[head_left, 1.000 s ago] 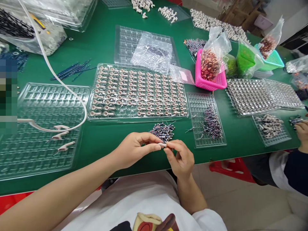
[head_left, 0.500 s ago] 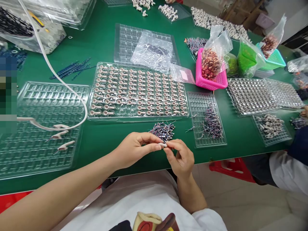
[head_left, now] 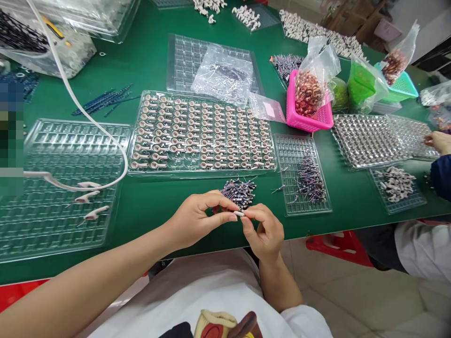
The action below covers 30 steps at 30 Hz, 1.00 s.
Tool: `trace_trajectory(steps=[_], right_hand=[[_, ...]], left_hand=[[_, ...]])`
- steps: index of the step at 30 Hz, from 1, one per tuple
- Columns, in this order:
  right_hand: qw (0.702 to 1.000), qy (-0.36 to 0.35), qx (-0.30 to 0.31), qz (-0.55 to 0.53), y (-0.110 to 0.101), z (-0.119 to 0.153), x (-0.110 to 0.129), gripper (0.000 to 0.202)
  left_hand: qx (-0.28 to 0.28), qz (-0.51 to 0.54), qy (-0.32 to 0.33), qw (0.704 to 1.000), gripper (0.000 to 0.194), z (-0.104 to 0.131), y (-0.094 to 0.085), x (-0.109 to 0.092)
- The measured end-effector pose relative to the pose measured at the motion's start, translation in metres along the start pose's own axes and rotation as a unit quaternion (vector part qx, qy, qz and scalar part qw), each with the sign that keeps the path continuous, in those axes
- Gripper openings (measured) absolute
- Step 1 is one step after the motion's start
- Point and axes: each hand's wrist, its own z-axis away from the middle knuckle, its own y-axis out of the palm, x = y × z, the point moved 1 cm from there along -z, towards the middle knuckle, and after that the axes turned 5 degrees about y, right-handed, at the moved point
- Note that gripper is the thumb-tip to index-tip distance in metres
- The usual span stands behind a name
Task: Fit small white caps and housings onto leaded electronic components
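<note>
Between my two hands is a small white plastic earphone shell, partly covered by the fingertips. My left hand pinches its left end with thumb and forefinger. The fingertips of my right hand close on the other end; any small part pinched there is too hidden to name. Just beyond the fingers lies a pile of tiny wired components on the green table. Behind that, a clear tray holds rows of pale, stemmed earphone shells, with a few slots bare along its near side.
A left tray holds several shells under a white cable. Right of my hands, another tray carries more wired parts. A pink basket stands behind it. At far right, a co-worker's hand is over silvery trays.
The shell has turned slightly and sits a touch lower between my fingertips; both my hands stay nearly in place. At the right, the co-worker's hand and dark sleeve have moved in over the tray.
</note>
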Motion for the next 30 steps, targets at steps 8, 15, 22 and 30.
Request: trace_trajectory(steps=[8,15,22,30], right_hand=[[0.998,-0.051,-0.012,0.035,0.0003,0.0026,-0.0016,0.023],[0.994,-0.088,-0.024,0.059,0.0010,0.0046,-0.0027,0.029],[0.999,-0.037,-0.002,0.032,0.0011,0.0016,-0.0012,0.022],[0.999,0.015,0.002,0.035,-0.0001,0.0004,-0.0002,0.013]], left_hand=[[-0.014,-0.006,0.097,0.995,0.009,0.0009,0.0006,0.0001],[-0.023,-0.007,0.099,0.995,0.008,0.0007,0.0008,-0.0008],[-0.001,-0.005,0.035,0.999,0.011,0.0002,-0.0006,-0.0024],[0.030,0.014,-0.025,0.999,0.022,-0.0006,-0.0027,-0.0021]])
